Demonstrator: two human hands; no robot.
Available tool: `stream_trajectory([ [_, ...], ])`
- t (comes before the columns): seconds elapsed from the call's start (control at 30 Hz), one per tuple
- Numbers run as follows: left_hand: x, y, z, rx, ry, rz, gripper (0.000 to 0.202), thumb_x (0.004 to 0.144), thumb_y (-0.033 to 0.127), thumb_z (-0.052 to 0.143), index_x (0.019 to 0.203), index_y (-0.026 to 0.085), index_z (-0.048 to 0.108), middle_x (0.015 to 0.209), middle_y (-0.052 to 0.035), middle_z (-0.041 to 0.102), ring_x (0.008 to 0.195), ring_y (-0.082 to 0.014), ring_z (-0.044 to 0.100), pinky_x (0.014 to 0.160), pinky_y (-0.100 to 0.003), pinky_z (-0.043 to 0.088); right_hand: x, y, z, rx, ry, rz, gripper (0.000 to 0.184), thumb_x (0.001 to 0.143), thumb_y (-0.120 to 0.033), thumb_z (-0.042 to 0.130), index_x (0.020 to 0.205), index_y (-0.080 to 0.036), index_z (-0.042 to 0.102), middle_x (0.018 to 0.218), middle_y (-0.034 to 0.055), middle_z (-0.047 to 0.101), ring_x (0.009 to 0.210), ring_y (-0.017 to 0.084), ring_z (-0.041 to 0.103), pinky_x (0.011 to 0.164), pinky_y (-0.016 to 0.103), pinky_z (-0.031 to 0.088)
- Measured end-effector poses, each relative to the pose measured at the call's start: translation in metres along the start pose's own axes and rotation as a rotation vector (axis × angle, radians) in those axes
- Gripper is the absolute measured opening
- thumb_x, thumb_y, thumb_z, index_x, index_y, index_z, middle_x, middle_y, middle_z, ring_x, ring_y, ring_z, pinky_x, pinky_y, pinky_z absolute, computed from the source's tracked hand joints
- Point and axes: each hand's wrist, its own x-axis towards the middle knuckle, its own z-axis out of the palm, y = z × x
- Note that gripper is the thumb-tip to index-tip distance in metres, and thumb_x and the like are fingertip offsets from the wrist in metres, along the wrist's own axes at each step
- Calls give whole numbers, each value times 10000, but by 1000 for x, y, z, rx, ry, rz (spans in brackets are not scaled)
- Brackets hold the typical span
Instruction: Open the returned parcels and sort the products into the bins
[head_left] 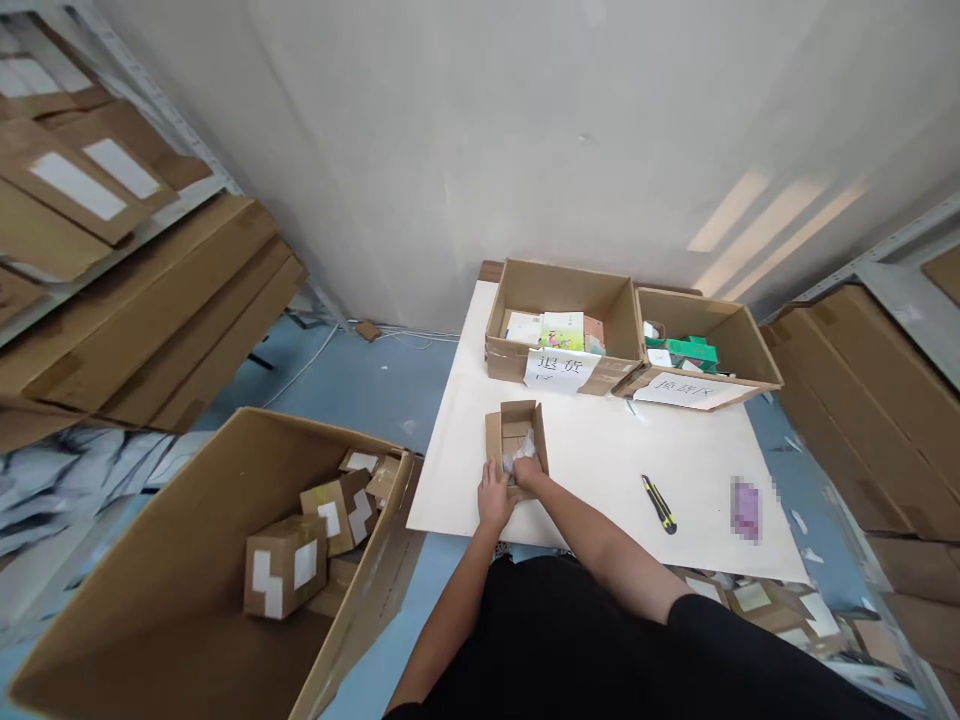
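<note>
Left hand (493, 497) is gripping the box (517, 425) at its near left corner, seemingly steadying it while the right hand (529, 472) is reaching inside, curled against plastic (517, 456), grip impossible to tell. Knife (659, 504) is lying right of both hands, likely for easy reach. Beyond them two bins (504, 362) are standing, labels (559, 370) facing the person, presumably for reading.

The left hand (493, 497) and right hand (528, 471) nearly meet, forearms (609, 556) extended.

Bright overall; warm light stripes (729, 212) on wall (450, 150), right side. Wide-angle stretch, left edge smeared. Purple patch (746, 510) pixelated.
</note>
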Motion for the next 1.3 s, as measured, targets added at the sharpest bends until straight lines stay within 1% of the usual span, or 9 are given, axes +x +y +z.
stream_trajectory([
  [0.2,15,2,2,113,34,131,462,877,325,767,1316,201,695,1739,-188,248,1605,-427,202,1211,-556,364,-31,24,-5,-285,266,-89,568,822,-119,624,1389,-87,651,1523,206,577,1503,342,423,1218,478,366],
  [0.37,18,14,-2,24,31,147,209,916,262,695,1088,168,765,1733,-154,288,1613,-406,185,1212,-513,379,-83,54,-15,-451,404,-77,465,879,-184,635,1338,-142,696,1693,179,354,1595,402,223,1225,600,307],
  [0.5,21,32,-15,-14,35,248,155,931,258,661,1014,187,770,1705,-121,365,1601,-380,247,1211,-503,393,-122,77,-22,-454,431,57,575,862,-162,710,1428,-235,641,1769,130,131,1613,419,159,1193,601,351],
  [0.63,22,67,-32,-29,29,372,147,937,238,649,1008,191,768,1681,-128,409,1584,-372,301,1190,-500,431,-143,91,-43,-422,533,121,368,881,-166,745,1240,-245,744,1755,144,186,1609,429,168,1215,685,259],
  [0.73,22,99,-52,-51,86,445,150,957,217,625,988,198,770,1699,-119,378,1585,-357,302,1174,-488,463,-151,98,-71,-376,612,69,208,898,-183,742,1098,-230,768,1717,162,303,1593,415,242,1211,742,206],
  [0.9,27,157,-87,-85,179,546,130,966,243,645,1001,259,770,1739,-44,294,1561,-317,369,1020,-420,595,-169,104,-127,-167,716,-76,150,954,-185,660,1079,-225,733,1656,154,431,1433,290,549,1096,471,520],
  [1.0,24,203,-94,-111,187,629,124,961,255,665,1021,256,773,1754,-64,249,1545,-352,390,992,-446,607,-191,110,-166,-72,786,-96,143,927,-254,734,1066,-234,710,1684,147,384,1328,287,640,986,405,587],
  [1.13,9,282,-79,-155,254,760,139,954,221,674,1039,231,783,1764,-84,210,1580,-383,308,1180,-527,461,-237,145,-214,-28,934,-83,149,892,-280,796,1013,-241,718,1707,108,347,1406,293,571,1049,422,562],
  [1.3,-14,399,-30,-93,219,966,124,931,236,713,1031,237,786,1766,-64,211,1594,-395,265,1187,-558,431,-328,234,-250,-39,1100,30,115,922,-268,768,1031,-231,764,1695,114,368,1519,300,430,1190,490,450],
])
